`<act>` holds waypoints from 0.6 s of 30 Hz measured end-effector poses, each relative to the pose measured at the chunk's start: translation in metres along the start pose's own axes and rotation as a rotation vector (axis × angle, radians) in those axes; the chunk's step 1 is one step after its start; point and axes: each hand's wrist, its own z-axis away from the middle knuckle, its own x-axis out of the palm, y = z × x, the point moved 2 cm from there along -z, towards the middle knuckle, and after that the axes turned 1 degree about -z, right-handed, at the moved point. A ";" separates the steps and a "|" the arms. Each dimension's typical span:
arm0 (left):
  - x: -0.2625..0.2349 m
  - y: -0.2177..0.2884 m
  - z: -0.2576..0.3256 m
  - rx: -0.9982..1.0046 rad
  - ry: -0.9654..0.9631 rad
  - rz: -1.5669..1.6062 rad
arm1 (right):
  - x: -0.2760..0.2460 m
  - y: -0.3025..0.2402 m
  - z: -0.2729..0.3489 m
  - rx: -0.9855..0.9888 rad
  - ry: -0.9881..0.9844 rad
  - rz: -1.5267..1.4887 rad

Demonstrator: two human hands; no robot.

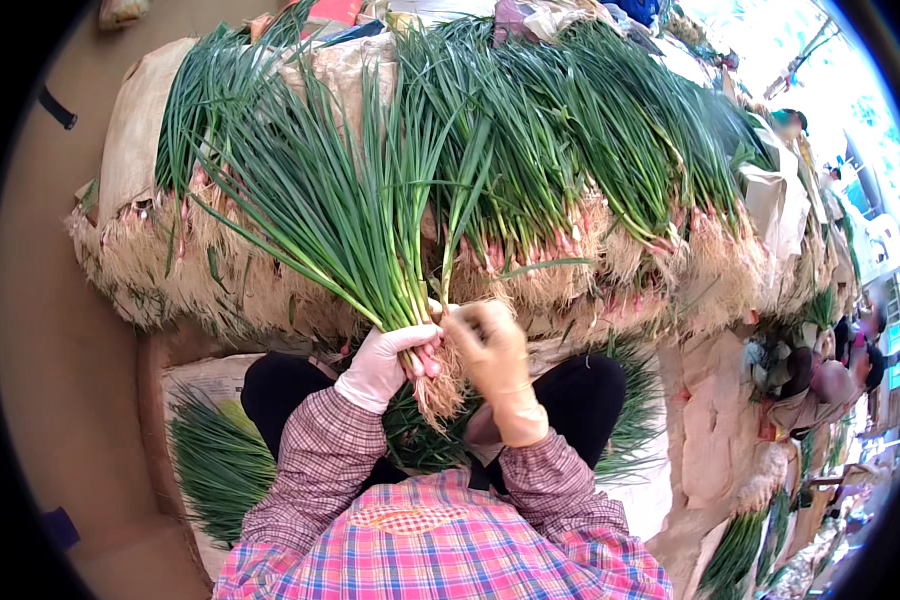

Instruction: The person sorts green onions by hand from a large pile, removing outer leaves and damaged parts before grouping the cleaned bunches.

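Note:
A bunch of spring onions [390, 260] rises from my left hand [382, 362], which wears a white glove and is closed round the stalks just above the bulbs. Its pink bulbs [426, 362] and pale stringy roots [438, 395] hang below the grip. My right hand [494, 360], in a cream-yellow glove, is beside the bunch with its fingers curled in at the base of a stalk on the right side. Those fingers are a little blurred, and what lies between them is hidden.
A long heap of spring onions [610, 130] lies ahead, roots toward me, over tan sacking [140, 130]. More green leaves lie on a pale sheet [185, 375] by my left knee [280, 385] and right knee [595, 395]. Other people [820, 385] are at the far right.

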 end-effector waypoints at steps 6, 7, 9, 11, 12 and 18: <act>0.007 -0.005 0.002 0.057 0.071 -0.006 | 0.017 0.020 -0.060 0.546 -0.258 -0.841; 0.004 -0.006 0.004 0.068 0.082 -0.008 | 0.025 0.011 -0.052 0.608 -0.228 -0.805; 0.008 -0.001 0.011 0.078 0.174 0.008 | 0.040 0.015 -0.041 0.596 -0.092 -1.002; 0.012 0.007 0.012 -0.024 0.176 0.031 | 0.044 0.020 -0.036 0.701 -0.102 -1.333; 0.018 0.006 0.010 0.005 0.204 0.032 | 0.044 0.026 -0.034 0.700 -0.057 -1.447; 0.005 0.005 0.018 0.017 0.055 0.314 | 0.035 0.020 -0.037 0.501 -0.508 -1.041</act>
